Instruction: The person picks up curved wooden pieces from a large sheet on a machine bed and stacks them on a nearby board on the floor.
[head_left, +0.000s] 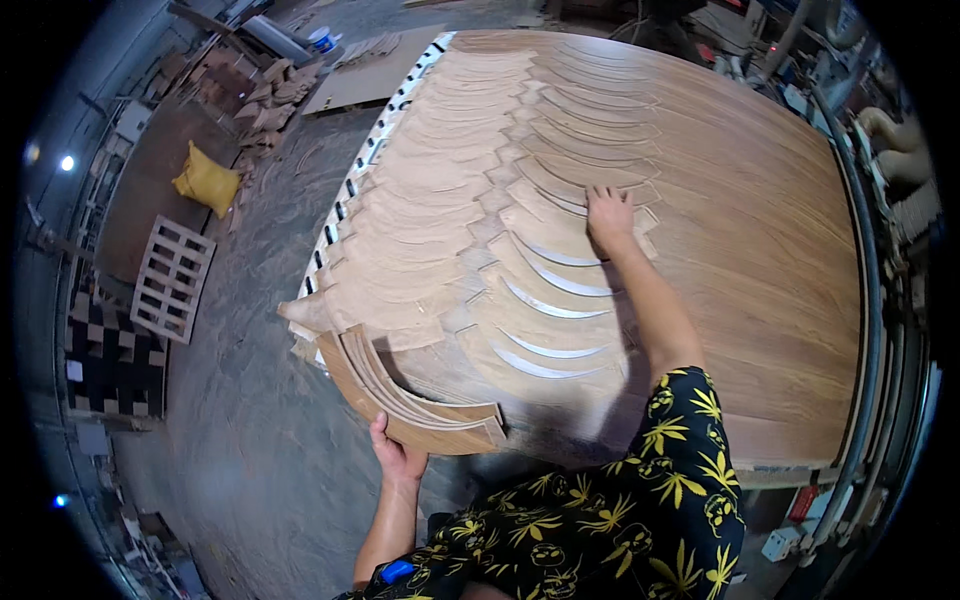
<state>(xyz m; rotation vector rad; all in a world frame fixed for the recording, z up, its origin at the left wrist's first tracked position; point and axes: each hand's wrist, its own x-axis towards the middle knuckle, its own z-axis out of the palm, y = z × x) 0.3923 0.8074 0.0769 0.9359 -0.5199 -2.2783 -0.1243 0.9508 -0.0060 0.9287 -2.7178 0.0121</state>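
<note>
A stack of several curved wooden pieces (pixel 440 432) rests in my left hand (pixel 400 457), at the near left corner of a large wood-faced sheet (pixel 750 250). The thumb presses on its outer side; the other fingers are mostly hidden beneath. Out over the sheet, my right hand (pixel 609 215) has its fingers bent down over the end of a curved cut piece (pixel 560 192) in the right row. How far the fingertips reach under it is hidden. Nearer to me lie bright crescent slivers (pixel 545 304) on the pale, grooved surface.
A pale strip with dark slots (pixel 343 205) borders the sheet's left side; a long pipe (pixel 868 300) runs along the right. Across the dusty floor (pixel 240 400) are a slotted pallet-like panel (pixel 172 280), a yellow sack (pixel 207 181) and heaped wood offcuts (pixel 275 98).
</note>
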